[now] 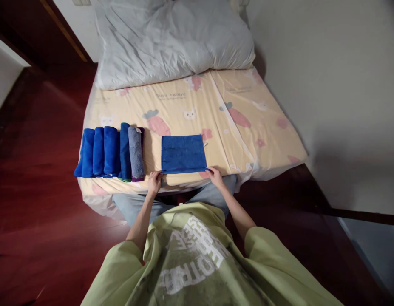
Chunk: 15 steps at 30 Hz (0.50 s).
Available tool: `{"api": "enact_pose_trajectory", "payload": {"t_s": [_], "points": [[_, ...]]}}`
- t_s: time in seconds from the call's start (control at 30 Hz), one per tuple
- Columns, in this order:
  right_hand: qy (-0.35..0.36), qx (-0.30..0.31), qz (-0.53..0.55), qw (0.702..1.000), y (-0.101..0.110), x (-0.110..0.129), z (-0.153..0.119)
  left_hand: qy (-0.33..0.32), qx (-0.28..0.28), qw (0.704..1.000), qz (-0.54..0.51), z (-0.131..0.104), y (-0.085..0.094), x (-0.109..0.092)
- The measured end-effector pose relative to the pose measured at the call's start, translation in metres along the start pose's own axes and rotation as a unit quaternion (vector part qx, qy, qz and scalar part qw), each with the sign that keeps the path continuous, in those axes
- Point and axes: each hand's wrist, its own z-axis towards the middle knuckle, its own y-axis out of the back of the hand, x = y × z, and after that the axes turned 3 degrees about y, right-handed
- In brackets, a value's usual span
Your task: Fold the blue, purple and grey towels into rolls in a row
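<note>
A blue towel (183,152) lies flat on the bed, its near edge turned over in a narrow fold. My left hand (154,182) pinches the near left corner of the towel. At the near right corner, my right hand (215,176) has its fingers closed on the same folded edge. Rolled towels stand in a row to the left of my left hand: several blue rolls (110,151) and a grey roll (136,152) at the right end, with a purple one partly hidden behind it.
The bed (263,127) has a yellow sheet with carrots and rabbits. A large pale quilt (174,42) is heaped across its far end. A wall (330,85) runs along the right, and dark red floor (40,170) shows on the left.
</note>
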Motion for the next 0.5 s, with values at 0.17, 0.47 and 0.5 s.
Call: {"api": "enact_pose_trajectory", "payload": {"t_s": [0.17,0.47,0.5], "points": [[-0.069,-0.023,-0.016,0.997,0.000,0.001,0.020,0.050,0.006,0.999,0.007,0.023,0.004,-0.009],[-0.111,-0.031,-0.053,0.992,-0.006,-0.006,0.036,0.065,0.023,0.997,0.033,0.039,0.002,-0.007],[-0.113,-0.036,-0.053,0.992,-0.007,-0.008,0.037,0.066,0.022,0.997,0.036,0.039,0.001,-0.007]]}}
